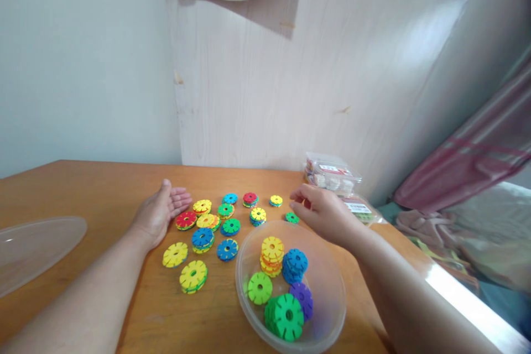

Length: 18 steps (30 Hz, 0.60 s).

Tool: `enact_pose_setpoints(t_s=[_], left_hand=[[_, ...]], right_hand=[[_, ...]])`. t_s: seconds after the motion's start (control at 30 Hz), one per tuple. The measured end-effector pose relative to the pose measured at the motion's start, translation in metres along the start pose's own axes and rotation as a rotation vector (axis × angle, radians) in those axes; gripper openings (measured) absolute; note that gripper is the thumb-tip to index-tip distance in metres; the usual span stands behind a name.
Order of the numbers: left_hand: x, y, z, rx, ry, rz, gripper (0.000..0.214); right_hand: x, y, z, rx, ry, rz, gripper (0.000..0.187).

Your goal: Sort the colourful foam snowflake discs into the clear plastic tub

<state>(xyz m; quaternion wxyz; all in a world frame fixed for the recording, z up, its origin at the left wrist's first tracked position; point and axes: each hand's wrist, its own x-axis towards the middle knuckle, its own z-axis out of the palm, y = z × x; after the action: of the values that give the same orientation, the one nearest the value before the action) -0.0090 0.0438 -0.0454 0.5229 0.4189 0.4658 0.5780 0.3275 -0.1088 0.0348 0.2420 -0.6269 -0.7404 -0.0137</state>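
Observation:
My left hand rests on its edge at the left of several small stacks of slotted plastic discs, palm turned toward them, fingers stretched out. Closest to it are a red disc and a yellow-topped stack. Over on the right, my right hand hovers with bent fingers and thumb apart, holding nothing that I can see. Just below its fingertips lies a green disc. In front stands a clear round plastic tub with yellow, blue, light green, purple and dark green discs sorted into piles.
At far left lies a translucent lid on the wooden table. Clear food boxes are stacked at the back right against the wall. Beyond the table's right edge are a pink curtain and heaped cloth.

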Motion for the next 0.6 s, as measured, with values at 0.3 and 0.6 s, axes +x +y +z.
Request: enact_pose_setpoints(t_s=[0.3, 0.6], left_hand=[[-0.001, 0.000, -0.001, -0.024, 0.005, -0.013, 0.046], [-0.002, 0.001, 0.001, -0.015, 0.004, -0.017, 0.047]], right_hand=[[0.066, 0.049, 0.049, -0.101, -0.210, 0.050, 0.045], [0.092, 0.055, 0.074, -0.130, -0.280, 0.074, 0.058]])
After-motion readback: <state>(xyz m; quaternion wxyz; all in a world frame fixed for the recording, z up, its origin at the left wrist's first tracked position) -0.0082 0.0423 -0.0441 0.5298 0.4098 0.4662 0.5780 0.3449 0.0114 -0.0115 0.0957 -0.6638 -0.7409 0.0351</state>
